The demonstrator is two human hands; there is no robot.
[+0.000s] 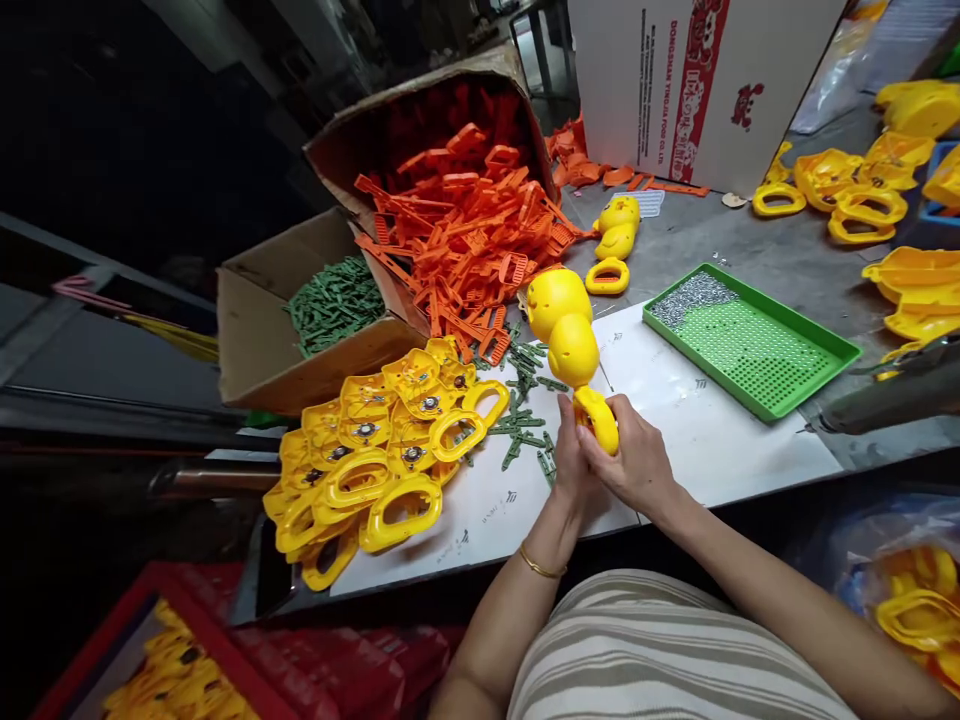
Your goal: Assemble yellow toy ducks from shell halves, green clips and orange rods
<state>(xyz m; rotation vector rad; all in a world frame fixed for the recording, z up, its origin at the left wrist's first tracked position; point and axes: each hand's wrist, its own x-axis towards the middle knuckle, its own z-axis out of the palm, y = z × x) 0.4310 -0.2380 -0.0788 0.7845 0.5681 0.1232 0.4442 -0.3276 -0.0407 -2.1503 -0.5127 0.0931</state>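
Both my hands grip a yellow plastic duck toy (574, 345) by the ring handle at its lower end, with the rounded head and body pointing away from me. My left hand (570, 460) closes on the handle's left side, thumb up along it. Around the right side wraps my right hand (637, 460), its fingers partly hidden. Left of them several yellow half shells with handles (401, 512) lie in overlapping rows, small round electronic parts inside some. Loose green plastic strips (517, 430) are scattered on the white sheet (480, 530) just beyond my left hand.
A tipped carton (330, 160) spills orange plastic parts (472, 220); beside it an open box (255, 300) holds green strips. At right lies a green tray (772, 400) with small metal screws. A second duck toy (619, 230), a white carton (697, 90) and yellow shells (919, 285) stand farther back.
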